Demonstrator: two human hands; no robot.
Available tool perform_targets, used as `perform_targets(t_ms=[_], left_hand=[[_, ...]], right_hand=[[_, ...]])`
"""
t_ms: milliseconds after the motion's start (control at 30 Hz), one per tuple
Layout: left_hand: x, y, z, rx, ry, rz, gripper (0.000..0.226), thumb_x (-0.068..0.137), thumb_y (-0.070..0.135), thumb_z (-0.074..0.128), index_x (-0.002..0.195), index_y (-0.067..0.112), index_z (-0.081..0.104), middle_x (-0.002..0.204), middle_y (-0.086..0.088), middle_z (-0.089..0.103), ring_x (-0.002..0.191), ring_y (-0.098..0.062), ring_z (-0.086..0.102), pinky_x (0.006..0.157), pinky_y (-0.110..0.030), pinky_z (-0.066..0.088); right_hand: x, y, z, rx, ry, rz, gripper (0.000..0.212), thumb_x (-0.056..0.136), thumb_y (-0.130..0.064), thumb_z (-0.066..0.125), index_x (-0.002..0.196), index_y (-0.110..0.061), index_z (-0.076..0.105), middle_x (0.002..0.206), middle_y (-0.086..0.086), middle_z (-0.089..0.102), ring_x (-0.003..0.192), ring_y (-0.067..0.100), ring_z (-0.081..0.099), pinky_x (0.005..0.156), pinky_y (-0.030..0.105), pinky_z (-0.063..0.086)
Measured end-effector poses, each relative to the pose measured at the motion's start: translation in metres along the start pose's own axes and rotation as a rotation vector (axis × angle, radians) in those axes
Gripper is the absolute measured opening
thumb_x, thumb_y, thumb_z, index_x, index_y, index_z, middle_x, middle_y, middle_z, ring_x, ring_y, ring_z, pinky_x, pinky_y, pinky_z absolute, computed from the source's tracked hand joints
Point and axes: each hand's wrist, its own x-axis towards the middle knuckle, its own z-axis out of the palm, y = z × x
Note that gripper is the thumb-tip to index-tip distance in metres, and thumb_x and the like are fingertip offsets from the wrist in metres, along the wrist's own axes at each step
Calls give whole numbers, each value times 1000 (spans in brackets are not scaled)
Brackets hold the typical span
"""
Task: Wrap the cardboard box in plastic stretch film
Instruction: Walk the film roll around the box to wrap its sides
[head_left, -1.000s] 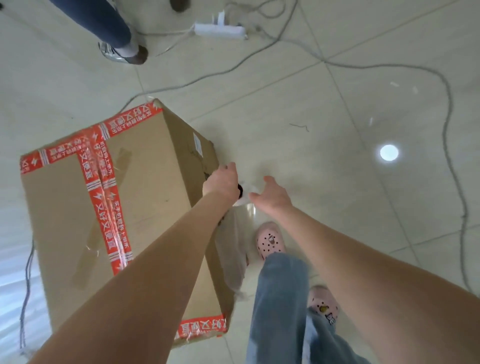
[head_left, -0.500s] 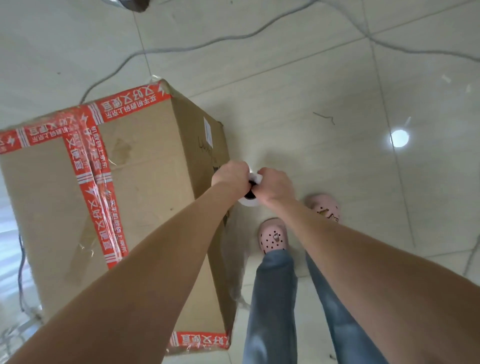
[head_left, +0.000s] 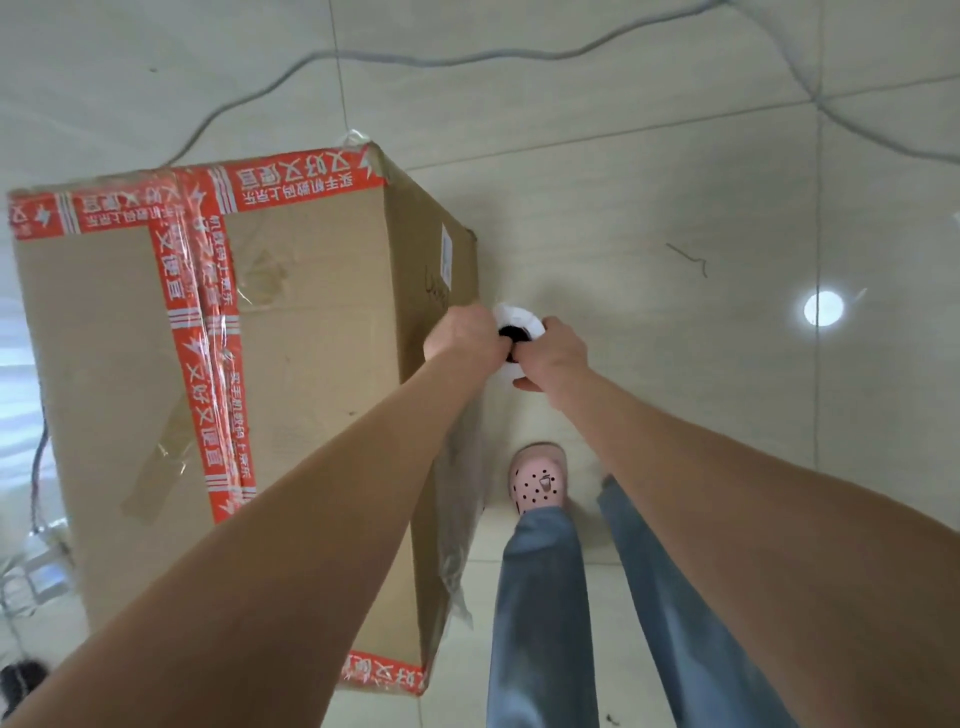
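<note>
Head cam view, looking straight down. Both hands are clamped on the top end of the stretch film roll: the left hand grips its box-side edge and the right hand grips the outer edge, with fingers curled in at the dark core hole. Exactly how the fingers sit in there is hidden.

The bit that matters: the roll stands upright, with its long axis running down toward the floor, so all you see is the white end cap. The cardboard box is directly to the left of the hands. The left hand is the nearer one, right up against the box's top right edge, though I can't tell if it's actually touching.

Crinkly clear film lies on that same side face, below the hands and back toward the body. A pink shoe is planted just under the right hand.

My guess is the next move carries the roll forward along that face, away from the body and around the far corner, staying upright and tight to the cardboard.
</note>
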Motion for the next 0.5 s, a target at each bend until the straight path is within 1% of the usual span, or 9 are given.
perform_targets(t_ms=[67, 100, 133, 167, 233, 300, 400, 433, 500], left_hand=[[7, 5, -5, 137, 23, 127, 31, 92, 13, 52, 123, 17, 51, 108, -8, 60, 99, -27, 60, 67, -32, 46], [11, 9, -8, 188, 10, 177, 38, 90, 10, 52, 127, 21, 51, 111, -8, 60, 102, -27, 60, 70, -32, 47], [15, 12, -10, 223, 2, 207, 36, 88, 8, 53, 121, 23, 55, 108, -7, 60, 101, -27, 61, 70, -32, 47], [19, 16, -13, 240, 0, 212, 27, 87, 7, 52, 108, 21, 60, 102, -6, 61, 94, -26, 61, 68, -32, 46], [24, 21, -18, 224, 29, 184, 15, 86, 5, 50, 89, 15, 61, 95, -8, 62, 79, -24, 57, 64, -30, 45], [30, 23, -22, 100, 71, 126, 13, 87, 6, 49, 86, 11, 62, 90, -9, 63, 73, -23, 56, 60, -30, 45], [37, 25, -29, -151, 129, 23, 8, 87, 11, 53, 88, 8, 60, 77, -5, 57, 71, -23, 57, 58, -29, 45], [38, 26, -31, -209, 142, -4, 8, 87, 13, 54, 90, 7, 59, 75, -4, 55, 72, -23, 57, 59, -30, 46], [39, 27, -32, -291, 156, -52, 14, 89, 17, 54, 96, 5, 58, 81, -6, 57, 76, -24, 58, 64, -31, 50]], right_hand=[[3, -3, -1, -120, 24, -100, 26, 80, -14, 61, 106, -12, 60, 107, 10, 63, 93, 29, 65, 76, 41, 58], [3, -6, -3, -201, 31, -147, 22, 80, -16, 60, 102, -13, 61, 103, 9, 65, 96, 29, 64, 78, 37, 57], [3, -10, -6, -290, 39, -191, 21, 81, -17, 60, 101, -14, 63, 101, 8, 66, 98, 29, 63, 77, 31, 53], [4, -14, -10, -371, 51, -236, 21, 82, -18, 59, 102, -15, 64, 101, 8, 67, 100, 28, 62, 73, 26, 47], [3, -24, -20, -451, 99, -300, 22, 84, -16, 59, 105, -18, 65, 98, 6, 66, 99, 28, 61, 68, 25, 38], [5, -32, -28, -410, 164, -348, 23, 83, -15, 58, 105, -20, 65, 95, 3, 66, 95, 27, 62, 66, 25, 37], [9, -42, -34, -230, 208, -343, 39, 85, -15, 59, 124, -20, 57, 114, 3, 63, 103, 24, 59, 74, 23, 39], [12, -46, -33, -174, 191, -288, 46, 86, -16, 59, 131, -18, 50, 120, 5, 60, 105, 25, 58, 78, 23, 42], [17, -55, -32, 23, 78, -87, 52, 86, -18, 61, 135, -15, 41, 124, 8, 55, 94, 26, 59, 83, 32, 53]])
